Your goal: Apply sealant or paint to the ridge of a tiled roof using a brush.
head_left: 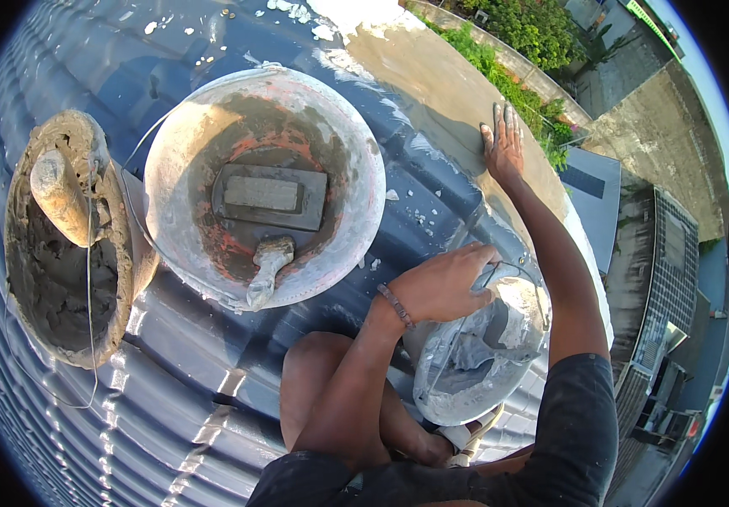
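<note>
My left hand [449, 283], with a beaded bracelet at the wrist, is closed at the rim of a small whitish bucket [442, 412], its fingers and thumb around the thin wire handle. Grey-white paste and what looks like a tool lie inside that bucket. My right hand [504, 145] is stretched out, fingers spread, resting flat on a smooth grey-brown plastered ledge [419, 72]. White smears mark its fingers.
A large whitish bucket [356, 237] holds a rectangular float [312, 203] and a brush [268, 269]. Left of it, a bucket of grey mortar [65, 296] has a rounded, mortar-coated handle [62, 198] across it. Blue corrugated roofing [187, 380] lies beneath; beyond the ledge are plants and lower buildings.
</note>
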Motion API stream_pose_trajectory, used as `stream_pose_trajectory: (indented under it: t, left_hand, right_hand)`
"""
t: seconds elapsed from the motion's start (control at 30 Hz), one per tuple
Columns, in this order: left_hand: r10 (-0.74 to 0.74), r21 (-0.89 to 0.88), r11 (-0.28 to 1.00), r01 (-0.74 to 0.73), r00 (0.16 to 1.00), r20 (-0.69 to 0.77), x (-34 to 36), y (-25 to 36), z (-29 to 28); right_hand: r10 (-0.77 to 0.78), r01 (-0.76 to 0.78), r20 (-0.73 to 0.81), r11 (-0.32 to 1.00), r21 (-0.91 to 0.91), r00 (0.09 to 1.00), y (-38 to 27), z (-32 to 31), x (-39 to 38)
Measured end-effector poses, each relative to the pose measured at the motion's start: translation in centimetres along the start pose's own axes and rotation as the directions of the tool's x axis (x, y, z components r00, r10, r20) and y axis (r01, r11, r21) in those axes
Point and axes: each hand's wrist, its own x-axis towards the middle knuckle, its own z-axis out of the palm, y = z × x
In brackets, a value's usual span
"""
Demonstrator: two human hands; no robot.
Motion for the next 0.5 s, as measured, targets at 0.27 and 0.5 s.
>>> stream_pose_trajectory:
  t: [0.27,0.5]
  left_hand:
    - [-0.03,0.02,0.999,0.03,0.999,0.017,0.1,0.1,0.1]
    - [-0.012,0.006,1.0,0.012,1.0,0.014,0.2,-0.2,0.0]
  right_hand:
    - [-0.033,0.033,0.074,0.999,0.004,0.997,-1.9,-0.4,1.3]
    - [-0.006,0.004,0.099,1.0,0.026,0.995,-2.1,-0.1,2.1]
